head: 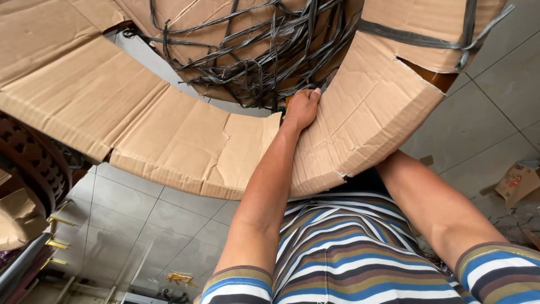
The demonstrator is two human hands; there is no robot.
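A big ring-shaped bundle wrapped in brown corrugated cardboard (169, 135) fills the upper view. Tangled dark plastic straps (264, 50) cross its open middle. My left hand (301, 107) reaches up to the inner rim, its fingers curled over the torn edge where two cardboard pieces meet. A small orange bit shows beside the fingers; I cannot tell what it is. My right forearm (433, 208) runs under the right-hand cardboard section (365, 112), and that hand is hidden behind it. A dark strap (416, 40) binds the upper right cardboard.
Grey floor tiles (478, 124) lie below. A torn cardboard scrap (520, 180) rests at the right edge. A brown perforated round object (34, 163) stands at the left, with small yellow pieces (56, 243) near it and more (180, 277) on the floor.
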